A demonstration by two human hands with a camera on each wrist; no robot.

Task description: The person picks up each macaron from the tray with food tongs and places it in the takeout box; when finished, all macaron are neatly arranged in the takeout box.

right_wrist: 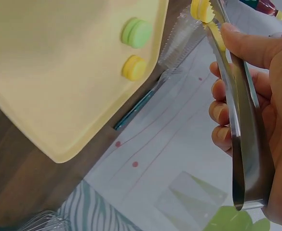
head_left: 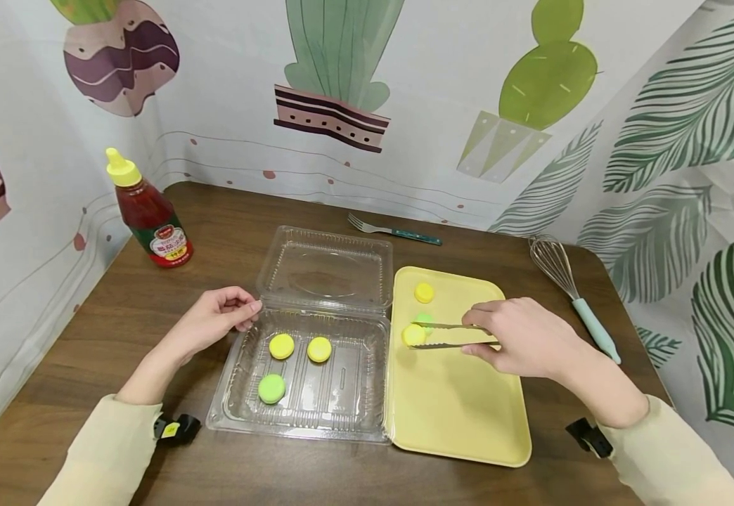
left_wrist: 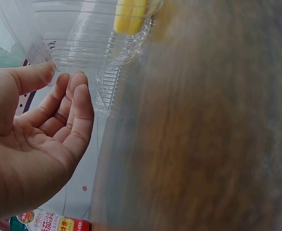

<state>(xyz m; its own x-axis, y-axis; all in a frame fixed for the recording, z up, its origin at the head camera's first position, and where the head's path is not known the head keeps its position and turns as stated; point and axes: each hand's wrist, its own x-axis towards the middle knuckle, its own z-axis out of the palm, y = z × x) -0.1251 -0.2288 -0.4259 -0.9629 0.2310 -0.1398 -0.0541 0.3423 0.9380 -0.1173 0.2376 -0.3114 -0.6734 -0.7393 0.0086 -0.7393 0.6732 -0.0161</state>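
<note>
At its left back corner, my left hand (head_left: 218, 320) pinches the rim of an open clear plastic container (head_left: 304, 432) between thumb and fingers. Inside lie two yellow macarons (head_left: 281, 346) and a green macaron (head_left: 271, 388). My right hand (head_left: 525, 334) grips metal tongs (right_wrist: 242, 125) along their arms. Between the serrated tips of the tongs is a yellow macaron (head_left: 414, 335), raised over the left side of a yellow tray (head_left: 462, 414). Another green macaron (right_wrist: 137, 33) and a yellow macaron (right_wrist: 134, 68) sit on that tray, the green one partly hidden in the head view.
The container's lid (head_left: 325, 270) lies folded back behind it. A ketchup bottle (head_left: 155, 221) stands at the back left. Behind the lid is a fork (head_left: 395, 230) with a green handle. Right of the tray lies a whisk (head_left: 576, 299). A patterned cloth (head_left: 430, 84) hangs behind the table.
</note>
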